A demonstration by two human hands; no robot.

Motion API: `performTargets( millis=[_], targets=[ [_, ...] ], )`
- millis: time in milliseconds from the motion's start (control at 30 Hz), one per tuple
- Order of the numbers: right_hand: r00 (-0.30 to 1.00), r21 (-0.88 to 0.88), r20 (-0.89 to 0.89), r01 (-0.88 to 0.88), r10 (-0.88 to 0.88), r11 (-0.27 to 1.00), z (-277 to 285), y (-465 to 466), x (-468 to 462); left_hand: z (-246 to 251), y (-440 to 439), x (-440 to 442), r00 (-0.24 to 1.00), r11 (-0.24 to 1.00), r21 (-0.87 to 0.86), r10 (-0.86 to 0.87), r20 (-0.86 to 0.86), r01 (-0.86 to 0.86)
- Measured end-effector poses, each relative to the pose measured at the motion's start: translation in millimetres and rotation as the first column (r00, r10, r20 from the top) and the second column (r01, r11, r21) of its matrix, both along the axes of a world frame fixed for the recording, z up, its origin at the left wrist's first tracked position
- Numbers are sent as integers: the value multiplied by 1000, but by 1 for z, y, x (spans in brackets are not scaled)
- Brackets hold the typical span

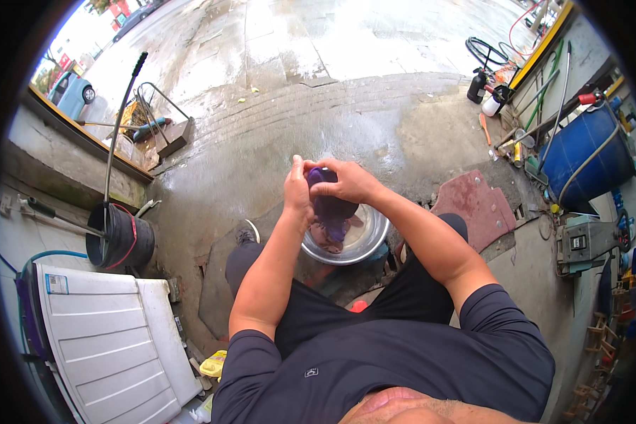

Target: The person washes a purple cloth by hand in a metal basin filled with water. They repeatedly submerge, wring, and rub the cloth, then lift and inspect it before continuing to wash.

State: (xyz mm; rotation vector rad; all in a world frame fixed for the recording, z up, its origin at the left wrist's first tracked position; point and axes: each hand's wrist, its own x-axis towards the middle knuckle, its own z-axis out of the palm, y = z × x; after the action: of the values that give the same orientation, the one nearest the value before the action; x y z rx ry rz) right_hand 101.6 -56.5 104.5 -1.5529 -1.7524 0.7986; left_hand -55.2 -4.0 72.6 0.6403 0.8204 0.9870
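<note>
A dark purple cloth point(333, 209) hangs bunched from both hands over a round metal basin point(344, 260). My right hand point(344, 180) curls around the top of the cloth, with the thumb across its front. Pressed against the cloth's left side is my left hand point(298, 193), its fingers pointing up and away from me. The cloth's lower end reaches down into the basin. Cloudy water point(370, 225) shows inside, along with brownish material point(326, 243) that I cannot make out clearly. The basin stands on the ground between my knees.
On the left are a black bucket point(143, 241) holding long-handled tools and a white ribbed lid point(100, 328). A reddish mat point(474, 209) lies to the right, near a blue barrel point(588, 159). Wet paving point(297, 47) stretches ahead, with a long-handled dustpan point(175, 138) at left.
</note>
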Motion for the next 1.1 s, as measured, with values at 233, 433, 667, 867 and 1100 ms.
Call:
performTargets(
  millis=[233, 433, 667, 867, 1100],
  targets=[
    [997, 157, 0, 71, -72, 985, -2, -6, 3, -11, 7, -1, 968, 968, 221, -65, -244, 121],
    [958, 251, -244, 213, -151, 944, -3, -4, 15, -9, 8, -5, 860, 854, 289, -293, -418, 432],
    [737, 143, -669, 251, -94, 957, 2, 3, 27, -20, 3, -6, 375, 627, 355, 105, -921, 694],
    [750, -131, -559, 342, -355, 930, -1, 6, 40, -20, 13, -5, 592, 675, 556, 214, -777, 485],
    [978, -121, -175, 96, -116, 988, 0, 1, 26, -20, 13, 2, 811, 728, 613, 136, -568, 307]
  ],
)
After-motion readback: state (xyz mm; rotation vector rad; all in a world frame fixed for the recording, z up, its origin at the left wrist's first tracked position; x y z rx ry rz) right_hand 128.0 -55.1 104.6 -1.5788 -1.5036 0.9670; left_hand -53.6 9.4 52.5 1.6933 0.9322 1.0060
